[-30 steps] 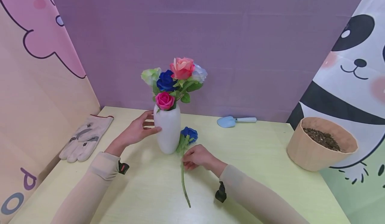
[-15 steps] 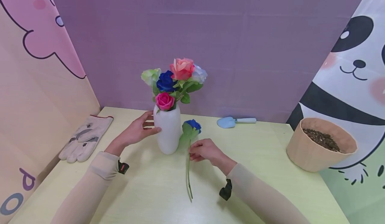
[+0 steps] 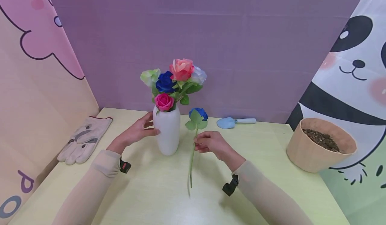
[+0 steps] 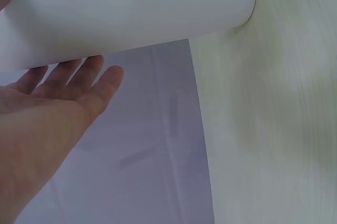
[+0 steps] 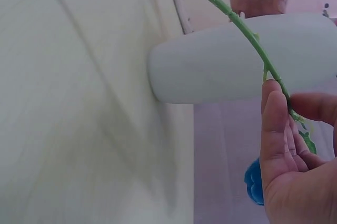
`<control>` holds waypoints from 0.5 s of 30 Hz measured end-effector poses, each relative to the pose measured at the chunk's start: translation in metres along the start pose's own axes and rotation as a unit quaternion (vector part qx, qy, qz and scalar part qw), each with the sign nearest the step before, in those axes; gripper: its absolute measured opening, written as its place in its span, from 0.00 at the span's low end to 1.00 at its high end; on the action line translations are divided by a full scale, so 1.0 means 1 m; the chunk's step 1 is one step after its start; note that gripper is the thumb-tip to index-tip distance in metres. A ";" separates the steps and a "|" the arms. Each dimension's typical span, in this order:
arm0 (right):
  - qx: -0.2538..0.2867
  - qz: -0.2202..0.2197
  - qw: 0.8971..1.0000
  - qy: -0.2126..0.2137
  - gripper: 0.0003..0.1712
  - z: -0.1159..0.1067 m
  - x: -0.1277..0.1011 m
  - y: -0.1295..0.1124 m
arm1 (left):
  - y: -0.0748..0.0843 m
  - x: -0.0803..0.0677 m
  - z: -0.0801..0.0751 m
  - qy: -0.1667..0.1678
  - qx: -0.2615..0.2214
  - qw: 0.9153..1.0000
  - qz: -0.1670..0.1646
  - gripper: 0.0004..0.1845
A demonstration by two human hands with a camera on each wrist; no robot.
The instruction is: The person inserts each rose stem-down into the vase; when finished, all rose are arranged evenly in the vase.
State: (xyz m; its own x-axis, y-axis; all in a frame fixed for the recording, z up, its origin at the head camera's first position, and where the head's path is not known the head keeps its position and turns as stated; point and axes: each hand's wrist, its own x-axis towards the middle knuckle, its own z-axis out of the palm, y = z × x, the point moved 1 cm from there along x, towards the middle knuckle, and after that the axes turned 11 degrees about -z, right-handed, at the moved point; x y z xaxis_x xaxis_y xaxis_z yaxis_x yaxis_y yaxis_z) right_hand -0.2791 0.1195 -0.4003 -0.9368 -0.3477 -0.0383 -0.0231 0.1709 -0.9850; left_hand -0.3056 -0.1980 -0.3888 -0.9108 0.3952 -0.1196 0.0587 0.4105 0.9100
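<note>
1. Head view, hands first. Left hand [image 3: 137,132] laid against the side of the white vase [image 3: 167,131], fingers nearly straight, thumb tip on the vase front, nothing gripped. Right hand [image 3: 210,142] pinching the green stem of a blue rose [image 3: 198,114] between thumb and curled fingers. Stem close to upright, bloom above the right hand and just right of the vase's shoulder, lower end hanging below the hand just over the pale green table [image 3: 169,198], with a faint shadow under the tip. In the vase between the hands: a bunch of roses [image 3: 174,79] in peach, blue, pink, pale green and white. Left of the left hand, well apart: a pair of work gloves [image 3: 84,139] lying flat. Beyond the right hand, near the purple backdrop: a light-blue trowel [image 3: 233,121]. Far right of the right hand: a tan pot of soil [image 3: 321,144].

2. Left wrist view. Left hand [image 4: 50,108] open, fingers extended and together, fingertips against the curved white vase [image 4: 126,10]; table surface at right.

3. Right wrist view. Right hand [image 5: 295,150] with thumb and fingers closed on the thin stem, which arcs across the vase [image 5: 237,63]; blue rose [image 5: 254,179] petals peeking out beside the palm. Fingertips of the other hand visible on the far side of the vase.
</note>
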 end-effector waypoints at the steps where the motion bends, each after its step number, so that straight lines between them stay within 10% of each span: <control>1: 0.002 -0.006 1.000 0.001 0.14 -0.002 0.000 -0.001 | 0.000 0.000 0.000 -0.002 -0.003 1.000 0.001 0.48; 15: 0.053 -0.042 0.996 0.054 0.15 -0.015 -0.004 -0.020 | 0.004 0.002 0.008 0.056 0.016 0.998 -0.024 0.48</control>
State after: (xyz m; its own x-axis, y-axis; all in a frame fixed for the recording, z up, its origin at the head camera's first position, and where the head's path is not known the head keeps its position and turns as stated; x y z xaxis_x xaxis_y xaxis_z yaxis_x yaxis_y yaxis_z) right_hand -0.2800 0.1317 -0.3775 -0.9654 -0.2547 0.0567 -0.0703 0.0444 -0.9965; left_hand -0.3042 -0.1885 -0.3890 -0.9529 0.2803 -0.1154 0.0254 0.4532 0.8911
